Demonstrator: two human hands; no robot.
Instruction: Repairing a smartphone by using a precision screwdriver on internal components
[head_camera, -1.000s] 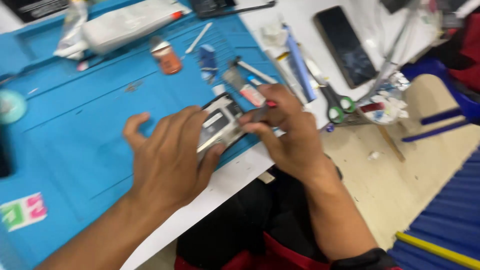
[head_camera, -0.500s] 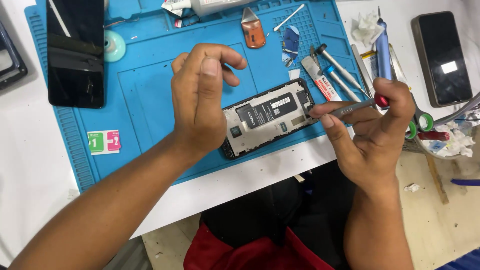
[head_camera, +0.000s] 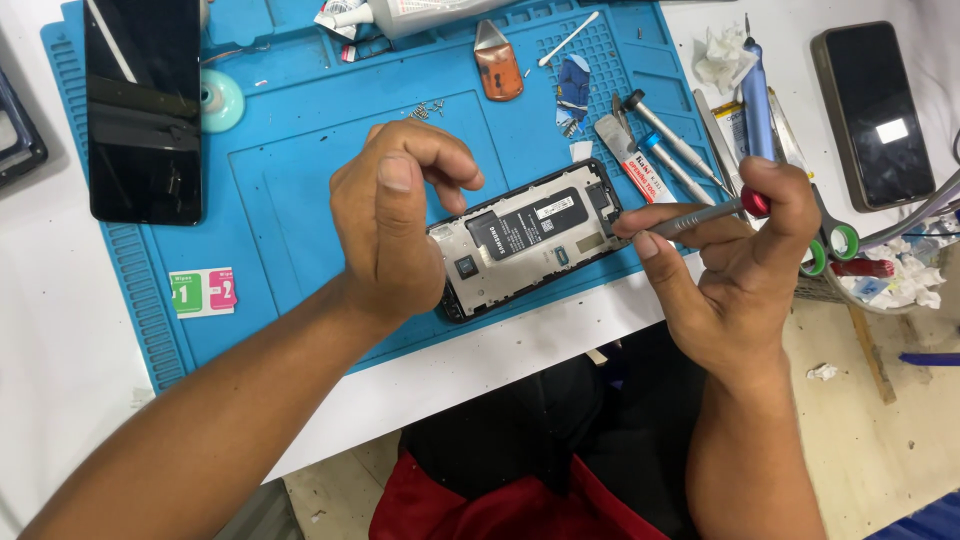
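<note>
An opened black phone (head_camera: 530, 235) with its back off lies tilted on the blue work mat (head_camera: 300, 180). My left hand (head_camera: 395, 215) rests over the phone's left end, fingers curled, thumb up. My right hand (head_camera: 730, 270) grips a slim grey screwdriver with a red cap (head_camera: 700, 215); its tip reaches the phone's right end. A few tiny screws (head_camera: 428, 108) lie on the mat just above my left hand.
A detached black screen panel (head_camera: 143, 110) lies at the mat's upper left. Further screwdrivers (head_camera: 668, 140), an orange pick tool (head_camera: 497, 65) and a cotton swab (head_camera: 568, 38) sit at the mat's top right. Another phone (head_camera: 873, 112), scissors (head_camera: 835, 240) and crumpled tissue (head_camera: 720, 62) lie on the white table.
The view has swung from a tilted angle to looking straight down. My left hand has lifted its fingers off the phone's middle; the right hand keeps the screwdriver at the phone's right end.
</note>
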